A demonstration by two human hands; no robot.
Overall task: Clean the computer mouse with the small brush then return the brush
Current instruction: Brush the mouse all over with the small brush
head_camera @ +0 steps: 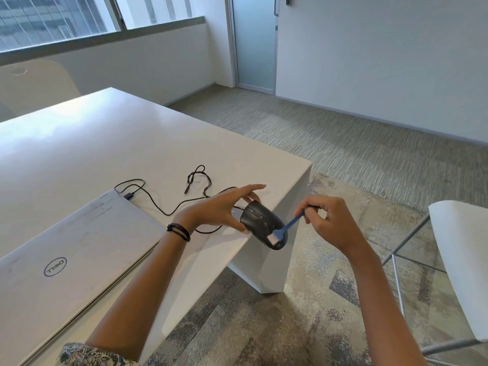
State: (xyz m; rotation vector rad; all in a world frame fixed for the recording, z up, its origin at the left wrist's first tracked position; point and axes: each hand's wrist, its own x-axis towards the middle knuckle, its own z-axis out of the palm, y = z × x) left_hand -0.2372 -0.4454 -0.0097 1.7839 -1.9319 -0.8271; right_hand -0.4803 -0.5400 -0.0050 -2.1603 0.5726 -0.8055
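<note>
Both hands work on the computer mouse at the table's right edge, centre frame.

I note the white table [132, 143] filling the left half of the frame, with a closed silver Dell laptop [66, 249] at lower left and a white chair [464, 260] at the right edge. My left hand [219, 210] grips the black computer mouse [260, 223] between thumb and fingers, index finger extended, holding it tilted in the air over the table edge. My right hand [330, 220] pinches the handle end of the small brush [291, 223]. The brush is blue, and its white bristles touch the lower end of the mouse. A black cable [166, 214] lies looped on the table between laptop and mouse.
</note>
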